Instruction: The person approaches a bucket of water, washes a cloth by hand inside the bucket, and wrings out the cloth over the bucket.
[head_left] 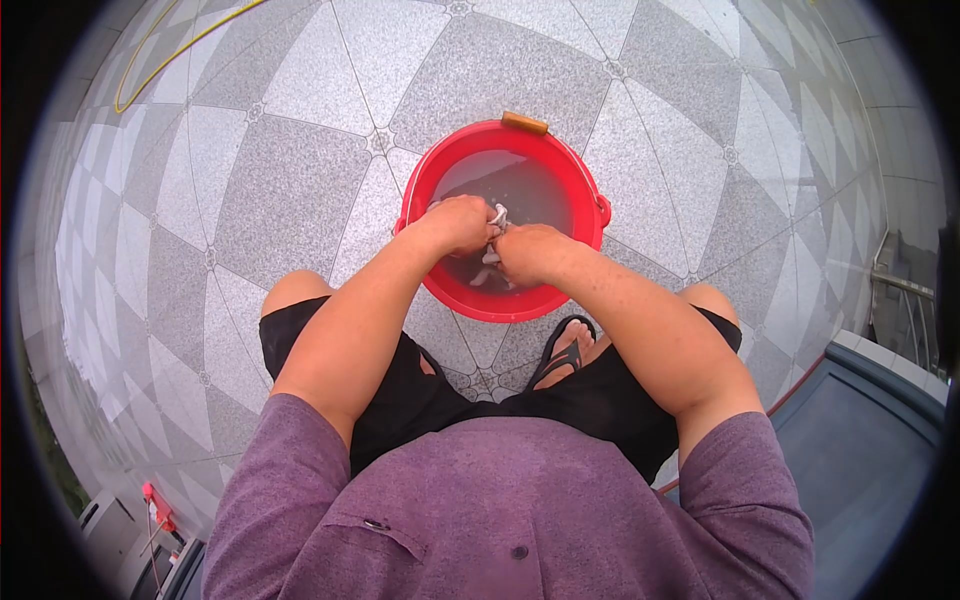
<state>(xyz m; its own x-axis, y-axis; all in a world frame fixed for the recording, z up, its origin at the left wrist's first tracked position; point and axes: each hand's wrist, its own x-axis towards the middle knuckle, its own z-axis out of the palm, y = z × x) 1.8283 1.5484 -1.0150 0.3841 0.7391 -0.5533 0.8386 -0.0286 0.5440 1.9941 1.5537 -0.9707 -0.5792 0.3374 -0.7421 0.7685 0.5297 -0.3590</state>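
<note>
Over red bucket (510, 308) of cloudy water (548, 197): whitish cloth (500, 214) near middle, lower part toward 6 o'clock. Left hand (463, 224) at 9 o'clock, right hand (530, 252) at 4 o'clock, both pinching cloth, fingers bunched. Brown handle grip (525, 123) at 12 o'clock.

Across the bottom of the frame we see a mottled purple shirt (480, 490) with short sleeves (282, 455), a dark round button (519, 552) low in the middle and, left of it, a slanting pocket (372, 538) whose small dark detail we cannot quite make out. We also see black shorts (622, 408), a black strapped sandal (571, 357) near the centre, and bare forearms (640, 320).
</note>
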